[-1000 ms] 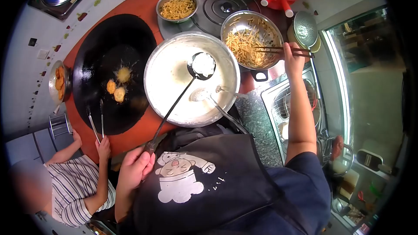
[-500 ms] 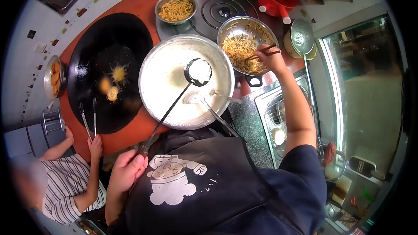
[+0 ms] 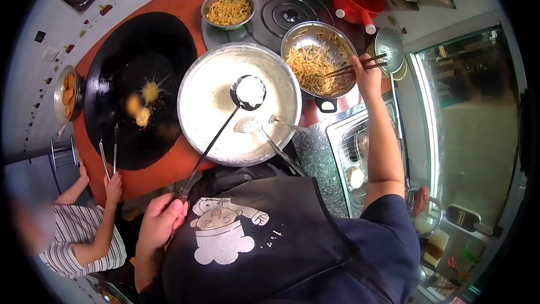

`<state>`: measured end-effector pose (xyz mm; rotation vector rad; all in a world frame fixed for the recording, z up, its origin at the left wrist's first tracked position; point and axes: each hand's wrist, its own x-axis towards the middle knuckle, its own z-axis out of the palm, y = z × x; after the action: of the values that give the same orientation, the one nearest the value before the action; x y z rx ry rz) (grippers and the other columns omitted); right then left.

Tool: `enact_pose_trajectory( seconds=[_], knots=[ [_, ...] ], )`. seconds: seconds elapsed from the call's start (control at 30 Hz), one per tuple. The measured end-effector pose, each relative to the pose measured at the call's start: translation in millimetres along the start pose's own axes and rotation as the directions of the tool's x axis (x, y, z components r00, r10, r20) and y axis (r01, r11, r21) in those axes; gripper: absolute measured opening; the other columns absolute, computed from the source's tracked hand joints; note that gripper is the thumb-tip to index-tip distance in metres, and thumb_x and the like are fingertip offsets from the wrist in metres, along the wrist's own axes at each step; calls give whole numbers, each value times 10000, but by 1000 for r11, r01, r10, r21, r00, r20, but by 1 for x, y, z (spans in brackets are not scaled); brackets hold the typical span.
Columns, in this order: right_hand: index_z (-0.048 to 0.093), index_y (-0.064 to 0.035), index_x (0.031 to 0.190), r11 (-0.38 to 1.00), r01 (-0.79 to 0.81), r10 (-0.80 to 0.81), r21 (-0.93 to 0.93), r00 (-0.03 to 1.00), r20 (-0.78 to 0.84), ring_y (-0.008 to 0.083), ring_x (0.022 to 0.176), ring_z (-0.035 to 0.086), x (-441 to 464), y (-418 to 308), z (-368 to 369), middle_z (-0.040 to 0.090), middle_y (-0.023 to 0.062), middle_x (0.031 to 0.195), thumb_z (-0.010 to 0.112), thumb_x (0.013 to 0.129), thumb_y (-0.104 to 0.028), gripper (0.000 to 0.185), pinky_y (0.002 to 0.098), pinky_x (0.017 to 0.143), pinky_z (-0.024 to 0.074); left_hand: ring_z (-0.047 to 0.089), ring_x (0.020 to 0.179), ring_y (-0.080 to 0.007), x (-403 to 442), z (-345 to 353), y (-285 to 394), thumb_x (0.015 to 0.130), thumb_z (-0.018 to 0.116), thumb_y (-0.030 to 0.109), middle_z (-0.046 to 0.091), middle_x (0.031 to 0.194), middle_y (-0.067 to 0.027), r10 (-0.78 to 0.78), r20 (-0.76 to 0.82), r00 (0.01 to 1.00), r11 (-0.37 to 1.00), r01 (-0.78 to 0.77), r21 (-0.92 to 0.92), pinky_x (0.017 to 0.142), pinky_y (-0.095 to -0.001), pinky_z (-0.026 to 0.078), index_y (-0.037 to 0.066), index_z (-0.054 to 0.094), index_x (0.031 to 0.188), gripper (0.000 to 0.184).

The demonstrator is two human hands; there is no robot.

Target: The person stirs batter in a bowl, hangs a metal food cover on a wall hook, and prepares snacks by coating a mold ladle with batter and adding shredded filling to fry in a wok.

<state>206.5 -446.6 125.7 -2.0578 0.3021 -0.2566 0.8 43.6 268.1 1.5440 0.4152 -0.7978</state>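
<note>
My left hand (image 3: 161, 218) is closed round the handle of a long black ladle (image 3: 216, 138). The ladle's cup, with white batter in it, is over the large metal basin (image 3: 187, 135) of white batter. Two more metal utensils, one a large spoon (image 3: 251, 124), lean in that basin. My right hand (image 3: 368, 76) grips a pair of chopsticks (image 3: 344, 70). Their tips reach into shredded, noodle-like filling (image 3: 308, 67) in a steel bowl (image 3: 347, 45) with a handle.
At left, a black wok (image 3: 101, 95) holds oil and several frying pieces (image 3: 142, 116). A person in a striped shirt (image 3: 84, 242) holds tongs (image 3: 106, 160) over it. A smaller bowl of filling (image 3: 228, 10), a red pot (image 3: 360, 1) and a strainer (image 3: 389, 48) stand further back.
My right hand has drawn back a little to the right along with the chopsticks. The ladle's cup has shifted slightly left. The other person's tongs have moved slightly left.
</note>
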Motion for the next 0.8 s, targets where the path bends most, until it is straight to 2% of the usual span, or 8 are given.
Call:
enact_pose_trajectory(
  seconds=[0.13, 0.17, 0.27, 0.37, 0.47, 0.57, 0.67, 0.8],
  knots=[
    [564, -13, 805, 985, 166, -143, -56, 948, 285, 106, 618, 547, -5, -1, -1, 589, 30, 687, 645, 840, -85, 114, 238, 587, 446, 301, 407, -26, 1, 1, 1, 921, 493, 353, 394, 492, 53, -13, -10, 1000, 999, 13, 30, 392, -194, 207, 37, 539, 758, 358],
    [586, -2, 787, 969, 225, -187, -99, 938, 293, 132, 659, 525, -8, 3, 4, 573, 55, 689, 696, 768, -75, 133, 290, 617, 425, 302, 409, -25, 1, 1, 2, 919, 496, 355, 394, 492, 54, -8, -1, 1000, 1000, 8, 30, 394, -194, 206, 39, 539, 756, 358],
    [595, 2, 797, 853, 511, -407, -109, 781, 474, 220, 733, 535, -8, 5, 12, 564, 90, 759, 676, 780, -66, 107, 306, 673, 421, 321, 439, -26, 2, -1, 4, 913, 516, 341, 405, 525, 53, -8, 34, 999, 1000, 8, 14, 414, -193, 221, 38, 537, 759, 341],
    [595, 2, 829, 907, 388, -276, -163, 841, 466, 252, 731, 537, -6, 15, 20, 557, 101, 763, 662, 801, -82, 111, 325, 664, 422, 353, 493, -30, 1, -2, 7, 911, 544, 305, 426, 590, 49, -24, 66, 998, 1000, 25, -15, 448, -189, 257, 31, 535, 768, 309],
    [588, 1, 844, 908, 336, -263, -252, 922, 284, 212, 629, 560, -8, 34, 24, 562, 88, 704, 630, 849, -115, 123, 317, 578, 434, 357, 497, -30, -1, -3, 8, 910, 544, 303, 431, 595, 47, -12, 60, 998, 1000, 13, -5, 452, -189, 260, 30, 536, 764, 310],
    [579, -3, 845, 989, -145, 146, 37, 989, -31, 149, 518, 560, -11, 36, 29, 568, 70, 644, 597, 882, -146, 148, 289, 475, 451, 359, 496, -30, -3, -3, 5, 909, 544, 298, 437, 594, 45, -5, 31, 1000, 1000, 5, 1, 456, -188, 264, 24, 540, 763, 310],
    [559, -4, 804, 986, -102, 119, 133, 985, -125, 119, 437, 547, -6, 31, 20, 574, 45, 625, 585, 896, -163, 185, 232, 402, 439, 360, 493, -30, -5, -4, 5, 908, 545, 293, 440, 587, 43, -18, 6, 1000, 1000, 19, -13, 457, -188, 267, 19, 541, 762, 310],
    [567, 43, 824, 999, 16, -16, -29, 1000, 15, 91, 515, 556, 0, 1, 0, 580, 51, 626, 627, 864, -130, 187, 249, 434, 471, 361, 489, -31, -5, -6, 7, 909, 545, 287, 437, 576, 41, -10, 4, 1000, 1000, 10, -9, 455, -189, 268, 16, 539, 758, 310]
  ],
)
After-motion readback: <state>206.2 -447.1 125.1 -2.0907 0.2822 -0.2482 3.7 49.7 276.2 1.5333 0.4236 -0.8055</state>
